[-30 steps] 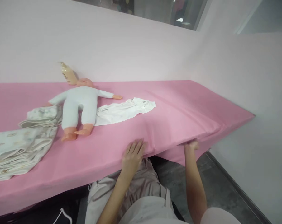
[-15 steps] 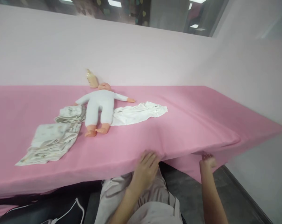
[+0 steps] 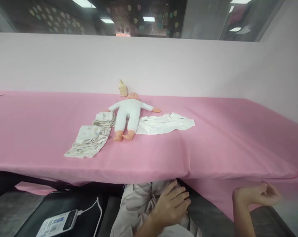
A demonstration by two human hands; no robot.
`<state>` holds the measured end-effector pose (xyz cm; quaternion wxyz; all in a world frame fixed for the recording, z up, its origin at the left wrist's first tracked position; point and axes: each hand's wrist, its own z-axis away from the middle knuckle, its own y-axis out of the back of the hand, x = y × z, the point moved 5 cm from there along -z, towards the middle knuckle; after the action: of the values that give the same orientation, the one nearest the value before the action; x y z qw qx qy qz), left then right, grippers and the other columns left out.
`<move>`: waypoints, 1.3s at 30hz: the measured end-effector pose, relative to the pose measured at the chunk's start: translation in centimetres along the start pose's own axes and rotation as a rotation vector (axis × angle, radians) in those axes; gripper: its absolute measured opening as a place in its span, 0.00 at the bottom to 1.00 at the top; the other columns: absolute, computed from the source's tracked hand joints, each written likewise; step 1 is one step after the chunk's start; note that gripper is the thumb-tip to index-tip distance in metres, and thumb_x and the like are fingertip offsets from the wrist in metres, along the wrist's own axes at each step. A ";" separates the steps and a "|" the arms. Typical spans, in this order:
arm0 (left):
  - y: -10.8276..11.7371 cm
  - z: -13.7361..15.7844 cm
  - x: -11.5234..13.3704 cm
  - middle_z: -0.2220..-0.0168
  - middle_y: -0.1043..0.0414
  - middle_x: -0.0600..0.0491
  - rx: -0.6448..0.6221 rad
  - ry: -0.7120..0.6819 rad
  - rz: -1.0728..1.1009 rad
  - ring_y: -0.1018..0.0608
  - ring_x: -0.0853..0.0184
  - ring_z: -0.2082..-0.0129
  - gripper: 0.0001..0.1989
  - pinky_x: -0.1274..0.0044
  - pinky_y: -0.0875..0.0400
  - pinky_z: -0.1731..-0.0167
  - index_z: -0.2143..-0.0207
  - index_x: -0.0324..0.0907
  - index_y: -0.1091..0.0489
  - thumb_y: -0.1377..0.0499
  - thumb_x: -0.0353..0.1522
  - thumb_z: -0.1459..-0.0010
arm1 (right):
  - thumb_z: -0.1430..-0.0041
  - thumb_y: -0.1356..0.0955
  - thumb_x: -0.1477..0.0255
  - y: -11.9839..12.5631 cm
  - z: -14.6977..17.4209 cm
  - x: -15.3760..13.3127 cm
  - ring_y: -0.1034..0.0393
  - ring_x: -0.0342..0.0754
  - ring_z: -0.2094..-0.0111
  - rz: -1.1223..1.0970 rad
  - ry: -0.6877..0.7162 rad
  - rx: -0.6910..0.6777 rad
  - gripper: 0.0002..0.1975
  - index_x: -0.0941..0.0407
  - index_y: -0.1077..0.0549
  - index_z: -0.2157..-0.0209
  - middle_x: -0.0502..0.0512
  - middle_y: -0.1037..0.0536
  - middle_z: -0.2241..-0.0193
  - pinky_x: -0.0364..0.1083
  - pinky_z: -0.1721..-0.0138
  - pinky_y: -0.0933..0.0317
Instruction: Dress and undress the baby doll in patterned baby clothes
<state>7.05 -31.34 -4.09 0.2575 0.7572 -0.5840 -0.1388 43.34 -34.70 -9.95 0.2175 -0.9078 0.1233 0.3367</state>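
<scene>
- The smooth pink cloth cover lies over the long worktop, running back to the plain white wall and folding down over the front edge.
- As far as shows, the covering looks largely done: most of the top lies fairly flat.
- What seems left is at the right: a long crease crosses there, a short pucker meets the front edge, and the drop hangs lower than at the left.
- The bare right hand is just in front of that hanging part, below the edge, fingers curled; whether it pinches any fabric, I cannot tell.
- The bare left hand is over the lap, fingers spread and loose, grasping nothing, just short of the cover's front edge.
- Farther back on the cover, well apart from both hands, lies a baby doll with a white cloth body, between a crumpled white garment and two folded, pale patterned cloths.
- A yellowish pump bottle stands by the doll's head.
</scene>
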 end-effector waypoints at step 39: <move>4.9 -0.4 -11.2 0.68 0.19 0.54 0.276 -0.053 -0.596 0.19 0.63 0.69 0.27 0.76 0.34 0.75 0.46 0.41 0.30 0.35 0.27 0.51 | 0.36 0.43 0.76 -2.1 6.7 -13.2 0.27 0.48 0.59 -0.166 0.346 -0.622 0.13 0.57 0.28 0.64 0.55 0.22 0.66 0.55 0.48 0.41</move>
<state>0.15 -21.45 -2.04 0.0852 0.9187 -0.3565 -0.1473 30.55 -28.61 -5.08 -0.0666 -0.9809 -0.0240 0.1810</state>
